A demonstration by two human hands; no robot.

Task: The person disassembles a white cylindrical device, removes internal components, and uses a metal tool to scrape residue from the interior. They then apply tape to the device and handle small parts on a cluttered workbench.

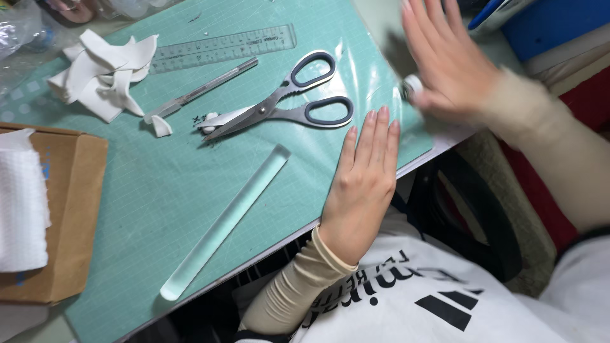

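My left hand (363, 181) lies flat, palm down, on the green cutting mat (159, 184) near its front edge, fingers together and holding nothing. My right hand (445, 60) is blurred at the mat's right edge, fingers spread, with a small white round object (413, 84) under or against the palm; whether it grips that object is unclear. Scissors (286, 105) with grey-blue handles lie open on the mat just beyond my left fingertips. A long clear bar (225, 219) lies diagonally to the left of my left hand.
A craft knife (203, 90) and a clear ruler (222, 47) lie at the back of the mat beside a pile of white strips (105, 73). A cardboard box (70, 209) with white paper towel (22, 203) sits left. A blue box (559, 25) stands back right.
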